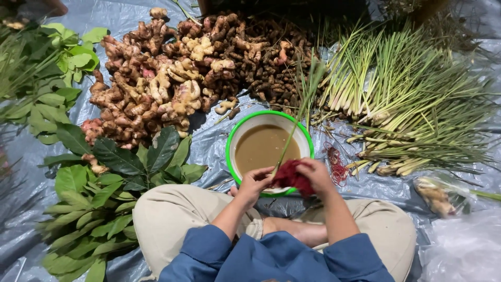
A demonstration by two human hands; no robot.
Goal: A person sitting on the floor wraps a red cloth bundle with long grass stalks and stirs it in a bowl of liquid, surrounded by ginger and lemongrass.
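Grey plastic sheeting [214, 143] covers the ground, and a person sits cross-legged on it in beige trousers and blue sleeves. Both hands meet just above the near rim of a white basin with a green edge [230, 151], which holds murky brown water. The left hand [254, 183] and the right hand [314, 175] each have their grip closed on a dark red bundle [290, 177], held between them over the basin's near side. A thin green stalk [290, 137] rises from the bundle across the water toward the far right. Far of the basin lies a heap of ginger roots [156, 83], with darker turmeric roots [266, 57] to its right. Lemongrass stalks [396, 99] spread at the far right. Broad green leaves [104, 193] lie at the near left. Red rubber bands [336, 167] lie just right of the basin.
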